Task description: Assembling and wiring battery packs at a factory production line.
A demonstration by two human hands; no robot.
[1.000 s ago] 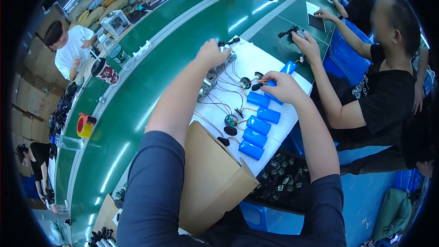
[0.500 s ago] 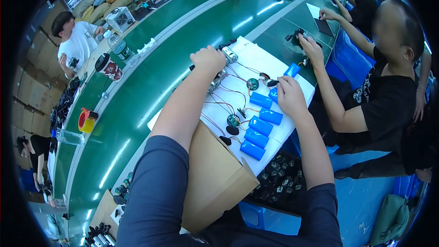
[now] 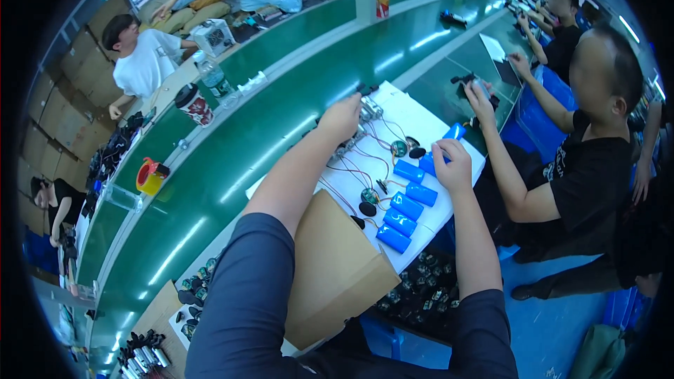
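My left hand is closed at the far-left side of a white board, its fingers wrapped about a small silver motor in a row of such parts; its fingertips are partly hidden. Thin wires run from the motors to small round green circuit boards. A black disc lies beside one of these boards. My right hand, its fingers curled together with nothing visible in them, hovers over the blue-wrapped battery packs, which form a slanted row. The nearest pack is partly covered by this hand.
An open cardboard box stands between my forearms. Beyond runs a green conveyor belt with a cup, bottle and yellow-red tape dispenser along its far ledge. At right a co-worker handles black parts.
My right hand has let go of the black disc, which now lies flat by the green board. The whole view has shifted. My left hand stays at the motors.
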